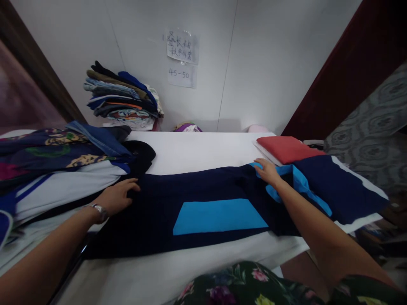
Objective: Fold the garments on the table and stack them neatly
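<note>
A navy long garment, seemingly a sweatshirt [203, 183], lies spread sideways across the table, with a bright blue trapezoid panel [219, 217] on its front and blue trim [299, 182] at its right end. My right hand [268, 171] pinches the blue trim at the far edge of that end. Over the garment's left end is my left hand [119, 197], wearing a metal watch or bracelet. Its fingers reach over the dark cloth, with a gap between thumb and forefinger. Folds hide part of the right end.
Mixed clothes, including a white-and-blue garment [70, 186], are heaped at left. A folded stack [122, 95] stands at the back left. Right of the sweatshirt lie a folded red cloth [288, 149] and a navy folded garment [340, 186]. Paper notes [182, 57] hang on the wall.
</note>
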`<state>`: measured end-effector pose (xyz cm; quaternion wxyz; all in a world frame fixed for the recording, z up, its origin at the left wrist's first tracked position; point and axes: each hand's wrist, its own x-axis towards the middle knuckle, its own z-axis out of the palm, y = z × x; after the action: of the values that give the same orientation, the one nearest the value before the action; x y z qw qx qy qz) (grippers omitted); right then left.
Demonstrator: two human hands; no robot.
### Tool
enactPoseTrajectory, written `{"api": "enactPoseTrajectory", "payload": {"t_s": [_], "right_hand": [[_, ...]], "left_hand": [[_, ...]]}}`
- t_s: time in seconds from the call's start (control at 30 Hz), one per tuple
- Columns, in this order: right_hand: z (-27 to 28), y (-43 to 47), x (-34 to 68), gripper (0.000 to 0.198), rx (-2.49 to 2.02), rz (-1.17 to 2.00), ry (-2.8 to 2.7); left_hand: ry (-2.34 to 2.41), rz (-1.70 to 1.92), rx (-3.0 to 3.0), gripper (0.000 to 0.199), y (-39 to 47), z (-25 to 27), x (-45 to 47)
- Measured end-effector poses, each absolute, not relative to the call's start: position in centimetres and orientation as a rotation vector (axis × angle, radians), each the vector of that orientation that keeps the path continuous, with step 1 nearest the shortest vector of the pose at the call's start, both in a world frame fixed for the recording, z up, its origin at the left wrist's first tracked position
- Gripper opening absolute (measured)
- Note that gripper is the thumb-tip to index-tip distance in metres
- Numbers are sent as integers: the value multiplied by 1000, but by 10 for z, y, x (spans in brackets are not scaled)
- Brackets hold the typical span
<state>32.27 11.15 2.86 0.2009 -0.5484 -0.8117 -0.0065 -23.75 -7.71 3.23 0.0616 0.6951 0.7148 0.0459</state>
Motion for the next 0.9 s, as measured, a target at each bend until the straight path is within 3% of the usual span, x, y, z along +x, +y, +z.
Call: {"api": "enactPoseTrajectory", "payload": {"t_s": [0.17,0.3,0.47,0.7,0.9], "right_hand": [[11,133,277,43,-1408,149,-2398],[-27,132,269,46,-1726,172,-2507],[-53,117,277,50,-1771,62,-2453],[-47,106,275,54,-1828,66,-2390],[-7,107,286,46,-1703,476,-2159]], "left_hand": [[2225,416,2028,39,-47,48,-222],[2342,146,2156,43,-27,34,-205],[2381,-29,2204,34,-22,16,-204],[2501,-82,2158,29,-20,22,-212],[2474,-51,2217,30,-24,19,-210]]}}
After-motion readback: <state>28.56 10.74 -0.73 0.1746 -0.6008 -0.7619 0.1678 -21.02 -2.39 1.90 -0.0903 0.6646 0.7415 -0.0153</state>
